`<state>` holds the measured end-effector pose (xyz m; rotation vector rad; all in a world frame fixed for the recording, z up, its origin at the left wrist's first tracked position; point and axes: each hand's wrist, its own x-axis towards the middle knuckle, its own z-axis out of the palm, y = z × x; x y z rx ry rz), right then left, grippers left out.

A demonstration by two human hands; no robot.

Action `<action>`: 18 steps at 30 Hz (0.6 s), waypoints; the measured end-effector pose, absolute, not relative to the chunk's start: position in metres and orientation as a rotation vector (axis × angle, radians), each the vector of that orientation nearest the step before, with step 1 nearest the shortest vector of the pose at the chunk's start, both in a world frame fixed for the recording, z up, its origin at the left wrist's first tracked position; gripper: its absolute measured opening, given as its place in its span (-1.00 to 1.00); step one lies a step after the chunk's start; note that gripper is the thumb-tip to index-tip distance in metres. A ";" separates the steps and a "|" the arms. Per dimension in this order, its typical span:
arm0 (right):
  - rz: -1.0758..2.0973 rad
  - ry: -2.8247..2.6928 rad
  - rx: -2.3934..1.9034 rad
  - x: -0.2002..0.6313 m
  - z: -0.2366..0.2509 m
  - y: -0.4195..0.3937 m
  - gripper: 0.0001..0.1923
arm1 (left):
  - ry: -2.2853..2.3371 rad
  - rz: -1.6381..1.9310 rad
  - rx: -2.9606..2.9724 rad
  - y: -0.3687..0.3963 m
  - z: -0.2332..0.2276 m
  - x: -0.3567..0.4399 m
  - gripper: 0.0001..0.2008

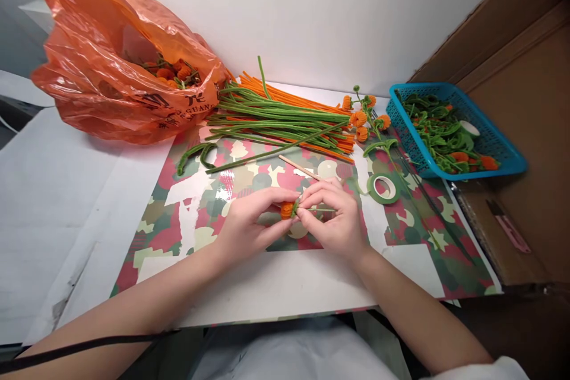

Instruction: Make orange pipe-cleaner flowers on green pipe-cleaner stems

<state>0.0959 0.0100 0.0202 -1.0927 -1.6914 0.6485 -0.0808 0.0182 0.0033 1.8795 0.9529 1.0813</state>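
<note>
My left hand pinches a small orange pipe-cleaner ball over the patterned mat. My right hand meets it from the right, its fingertips on the green stem that sticks out of the ball. Both hands hover just above the middle of the mat. A thin wooden stick lies just beyond my fingers.
A pile of green and orange pipe cleaners lies at the back. An orange plastic bag holding finished orange balls sits at the back left. A roll of green tape, a finished orange-ball sprig and a blue basket of parts stand to the right.
</note>
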 end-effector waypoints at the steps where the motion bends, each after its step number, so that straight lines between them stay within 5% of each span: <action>1: 0.663 -1.678 -1.100 0.095 0.020 0.010 -0.82 | 0.959 1.094 1.901 0.018 0.004 -0.081 -0.75; 18: 0.846 -1.603 -1.077 0.098 0.015 0.011 -0.89 | 0.867 0.854 1.009 0.024 0.009 -0.077 -0.64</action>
